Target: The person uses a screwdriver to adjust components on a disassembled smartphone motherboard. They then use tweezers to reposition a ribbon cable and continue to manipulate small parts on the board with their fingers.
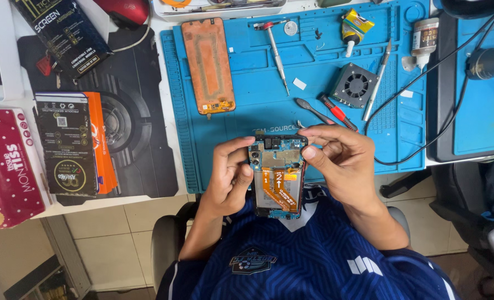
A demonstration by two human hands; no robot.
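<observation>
Head view: opened phone (277,175), light, rigid, fragile, flex cables exposed. Left hand (230,175) clasping its left edge; right hand (341,158) pinching top corner. Below blue mat (247,41). Best held by edges.

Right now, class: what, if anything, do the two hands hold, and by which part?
Both hold an opened phone: the left hand grips its left edge, and the right hand pinches its top right corner.
</observation>
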